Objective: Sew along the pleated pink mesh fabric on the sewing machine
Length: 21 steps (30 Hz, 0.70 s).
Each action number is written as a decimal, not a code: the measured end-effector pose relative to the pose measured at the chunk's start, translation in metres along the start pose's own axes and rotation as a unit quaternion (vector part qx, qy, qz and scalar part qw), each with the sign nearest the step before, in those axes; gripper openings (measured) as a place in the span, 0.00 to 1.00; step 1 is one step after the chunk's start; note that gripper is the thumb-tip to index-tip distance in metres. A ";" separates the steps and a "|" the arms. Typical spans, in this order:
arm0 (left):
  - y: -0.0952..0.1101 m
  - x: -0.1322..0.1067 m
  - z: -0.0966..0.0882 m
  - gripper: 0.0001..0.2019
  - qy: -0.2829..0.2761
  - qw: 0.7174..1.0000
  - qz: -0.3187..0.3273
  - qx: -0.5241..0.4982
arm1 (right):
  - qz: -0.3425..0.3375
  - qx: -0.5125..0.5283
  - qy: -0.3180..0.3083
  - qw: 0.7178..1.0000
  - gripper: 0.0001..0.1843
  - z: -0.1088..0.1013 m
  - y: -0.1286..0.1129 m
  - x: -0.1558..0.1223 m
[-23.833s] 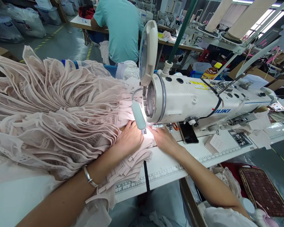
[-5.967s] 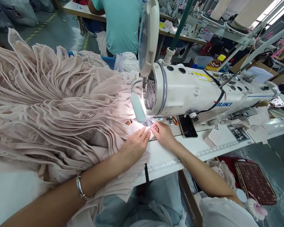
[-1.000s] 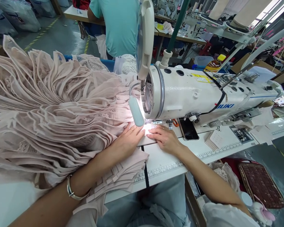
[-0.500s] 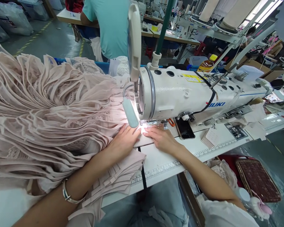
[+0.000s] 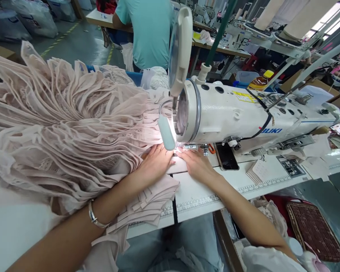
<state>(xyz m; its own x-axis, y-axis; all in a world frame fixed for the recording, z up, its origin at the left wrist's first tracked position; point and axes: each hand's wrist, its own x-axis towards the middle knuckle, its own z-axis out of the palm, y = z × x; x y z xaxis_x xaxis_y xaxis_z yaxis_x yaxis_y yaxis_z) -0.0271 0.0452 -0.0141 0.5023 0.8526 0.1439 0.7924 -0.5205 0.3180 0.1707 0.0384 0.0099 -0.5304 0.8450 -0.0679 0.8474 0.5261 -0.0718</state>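
My left hand (image 5: 158, 162) lies flat by the needle area of a white sewing machine (image 5: 218, 113), fingers stretched forward and thumb apart. The pale green lamp (image 5: 166, 133) partly hides its fingertips. From the other side, my right hand (image 5: 197, 163) reaches in with fingers extended and pressed down on the bed, close to the left fingertips. Pale material shows under the hands, but glare blurs its edges. A large heap of pale pink fabric pieces with lace (image 5: 102, 113) spreads beside my left hand. More stacked pink pieces (image 5: 155, 196) lie under my left forearm.
A phone (image 5: 227, 156) and orange-handled scissors or clip (image 5: 212, 148) lie behind my right hand. Pale cards (image 5: 257, 172) rest on the ruler-marked table (image 5: 198, 204). A yellow-capped bottle (image 5: 262, 80) stands behind the machine. Another person (image 5: 150, 34) sits ahead. A woven brown basket (image 5: 314, 230) is lower right.
The view has shifted, so the machine and heap appear farther right. My hands remain at the needle area; the left thumb now shows more clearly apart from its fingers.
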 end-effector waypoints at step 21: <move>0.022 -0.008 -0.009 0.14 0.025 0.976 0.053 0.209 | 0.073 -0.039 -0.008 0.997 0.29 0.009 0.002 0.011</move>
<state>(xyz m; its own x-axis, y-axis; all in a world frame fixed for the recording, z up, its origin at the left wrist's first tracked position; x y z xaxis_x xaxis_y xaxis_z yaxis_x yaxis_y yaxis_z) -0.0166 0.0267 0.0001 0.5798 0.7891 0.2031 0.8143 -0.5699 -0.1102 0.1663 0.0474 0.0001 -0.4004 0.9121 -0.0875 0.9149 0.4033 0.0177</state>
